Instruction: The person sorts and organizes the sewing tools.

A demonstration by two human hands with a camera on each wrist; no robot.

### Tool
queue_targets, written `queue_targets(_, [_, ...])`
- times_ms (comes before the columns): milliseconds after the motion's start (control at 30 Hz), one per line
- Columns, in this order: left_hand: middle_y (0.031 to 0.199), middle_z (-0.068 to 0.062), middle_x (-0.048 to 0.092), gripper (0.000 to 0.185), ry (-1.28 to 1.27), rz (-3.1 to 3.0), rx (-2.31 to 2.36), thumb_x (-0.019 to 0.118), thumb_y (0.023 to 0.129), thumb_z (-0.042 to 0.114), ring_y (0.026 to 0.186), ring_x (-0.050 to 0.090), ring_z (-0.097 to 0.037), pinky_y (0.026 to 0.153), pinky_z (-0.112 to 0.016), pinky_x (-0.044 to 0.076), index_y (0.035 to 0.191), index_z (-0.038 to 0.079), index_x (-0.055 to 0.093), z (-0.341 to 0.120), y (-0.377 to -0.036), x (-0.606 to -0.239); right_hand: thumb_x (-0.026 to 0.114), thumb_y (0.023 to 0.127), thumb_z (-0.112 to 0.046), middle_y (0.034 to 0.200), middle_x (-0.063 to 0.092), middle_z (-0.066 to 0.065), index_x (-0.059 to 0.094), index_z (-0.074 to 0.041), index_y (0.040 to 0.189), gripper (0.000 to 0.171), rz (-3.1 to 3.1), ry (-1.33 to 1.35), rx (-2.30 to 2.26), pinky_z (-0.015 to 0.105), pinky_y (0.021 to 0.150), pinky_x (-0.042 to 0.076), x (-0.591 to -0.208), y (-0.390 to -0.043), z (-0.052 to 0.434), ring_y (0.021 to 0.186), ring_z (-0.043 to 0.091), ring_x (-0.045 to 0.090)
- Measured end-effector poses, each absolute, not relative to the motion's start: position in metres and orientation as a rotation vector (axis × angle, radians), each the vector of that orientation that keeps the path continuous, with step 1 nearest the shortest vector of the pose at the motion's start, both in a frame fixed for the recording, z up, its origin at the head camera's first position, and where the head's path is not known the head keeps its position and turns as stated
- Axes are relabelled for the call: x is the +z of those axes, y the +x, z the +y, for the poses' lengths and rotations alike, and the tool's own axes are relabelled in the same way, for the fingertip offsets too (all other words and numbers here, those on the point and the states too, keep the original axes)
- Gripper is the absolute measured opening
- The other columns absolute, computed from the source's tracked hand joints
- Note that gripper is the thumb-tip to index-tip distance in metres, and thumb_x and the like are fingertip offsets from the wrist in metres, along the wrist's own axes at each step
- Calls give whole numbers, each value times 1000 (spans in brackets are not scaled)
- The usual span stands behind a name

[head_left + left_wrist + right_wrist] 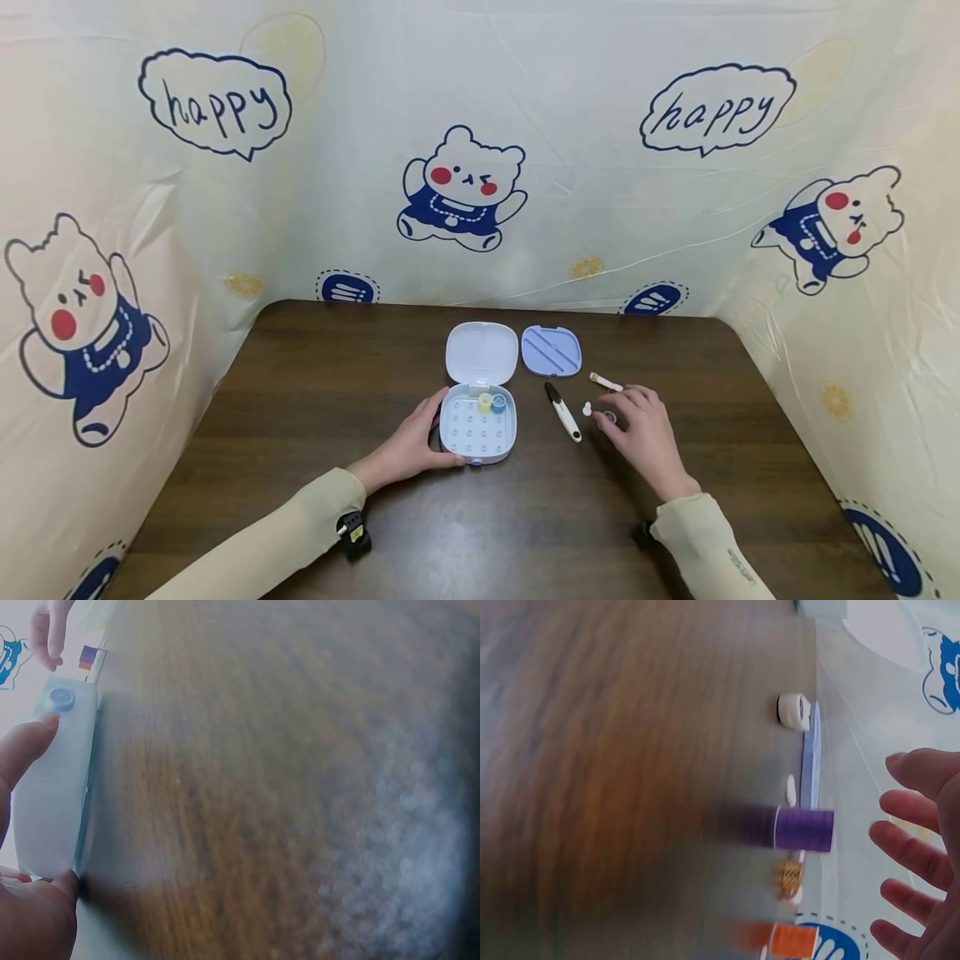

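Gripping an open pale-blue plastic box (pixel 52 780) with left hand (pixel 408 440), fingers clamped on its side; right hand (pixel 641 421) fingers apart, purple cylindrical thread spool (pixel 805 829) near their tips; seemingly spool-gathering stage, next calling for a pinch

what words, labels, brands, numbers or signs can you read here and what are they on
"happy": left speech bubble on the backdrop cloth
"happy": right speech bubble, same cloth
Lettering on the right sleeve: too small to read
White strokes in the blue ovals: no readable word
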State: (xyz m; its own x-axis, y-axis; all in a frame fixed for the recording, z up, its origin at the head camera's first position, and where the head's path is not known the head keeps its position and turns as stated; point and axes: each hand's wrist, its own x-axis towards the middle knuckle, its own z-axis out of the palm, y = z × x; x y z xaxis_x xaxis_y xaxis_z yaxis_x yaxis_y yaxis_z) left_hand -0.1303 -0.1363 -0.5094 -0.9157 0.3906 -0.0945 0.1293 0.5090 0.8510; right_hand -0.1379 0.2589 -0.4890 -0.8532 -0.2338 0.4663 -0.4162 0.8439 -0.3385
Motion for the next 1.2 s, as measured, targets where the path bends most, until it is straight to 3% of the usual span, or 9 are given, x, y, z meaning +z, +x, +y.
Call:
queue_targets(400, [163,-21,31,122,448,2470,1378,95,77,32,150,38,-32,119,-46,35,165,1,17,-137,-128,-510,91,81,-16,111,75,17,78,-6,111,35,-2684,432,680,65,101,41,-495,-134,276,120,46,55])
queue_targets(800, [164,-20,30,122,440,2476,1373,95,77,34,149,39,-32,119,-46,35,165,3,17,-137,-129,-511,87,85,-17,122,74,19,75,-3,120,39,-2820,328,757,70,102,35,-502,-136,284,124,49,52])
queue_targets(1200, [165,-20,29,122,460,2476,1375,94,77,37,151,37,-31,120,-46,35,166,4,16,-138,-130,-514,87,85,-13,104,78,13,76,-4,115,34,-2816,302,817,71,101,31,-507,-137,285,123,47,52])
